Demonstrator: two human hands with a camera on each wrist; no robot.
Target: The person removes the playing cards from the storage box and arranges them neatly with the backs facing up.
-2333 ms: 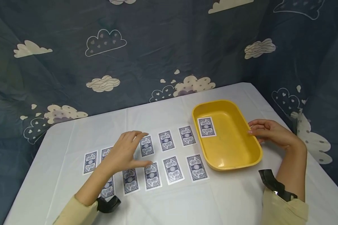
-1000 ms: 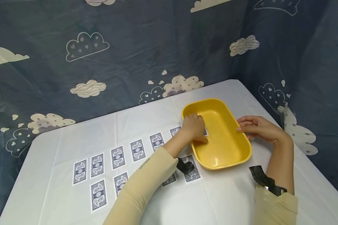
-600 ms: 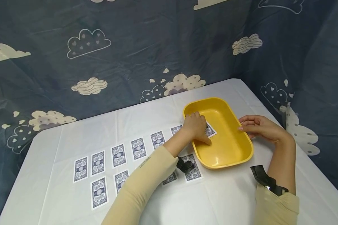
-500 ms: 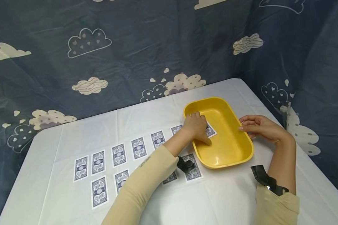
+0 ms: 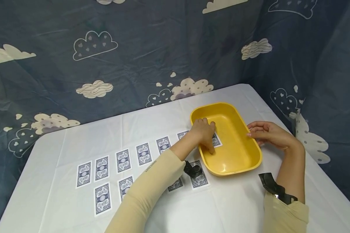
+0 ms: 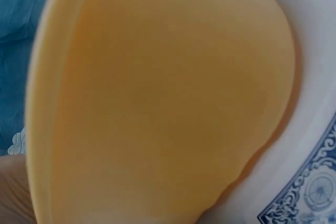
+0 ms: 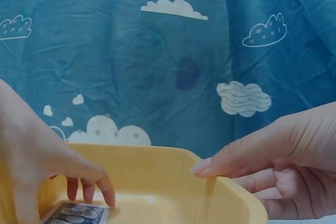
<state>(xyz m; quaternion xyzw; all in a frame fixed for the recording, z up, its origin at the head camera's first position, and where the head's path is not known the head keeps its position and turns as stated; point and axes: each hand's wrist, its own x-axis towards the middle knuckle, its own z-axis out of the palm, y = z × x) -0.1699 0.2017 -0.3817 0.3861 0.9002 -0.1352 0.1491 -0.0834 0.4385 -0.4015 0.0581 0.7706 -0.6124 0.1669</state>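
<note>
My left hand (image 5: pixel 203 133) reaches into the left side of a shallow yellow tray (image 5: pixel 236 153). A blue-and-white playing card (image 5: pixel 217 140) lies face down there, partly hidden under this hand. In the right wrist view, the left hand's (image 7: pixel 44 169) thumb and curved fingers hold the card (image 7: pixel 76 214) from opposite sides. My right hand (image 5: pixel 271 134) pinches the tray's right rim, thumb on top and fingers outside. The left wrist view is mostly filled by the tray's outer wall (image 6: pixel 157 93); the left hand's fingers are hidden there.
Several face-down cards lie in two rows on the white tablecloth (image 5: pixel 236 200), left of the tray. A far-left card (image 5: pixel 84 174) starts the back row; a front-row card (image 5: pixel 199 178) lies beside the tray, partly under the wrist strap. A dark cloud-print curtain (image 5: pixel 151 42) hangs behind.
My left hand has moved from above the card rows into the tray. The tray's card has turned and shifted slightly under it. The right hand has stayed on the rim.
</note>
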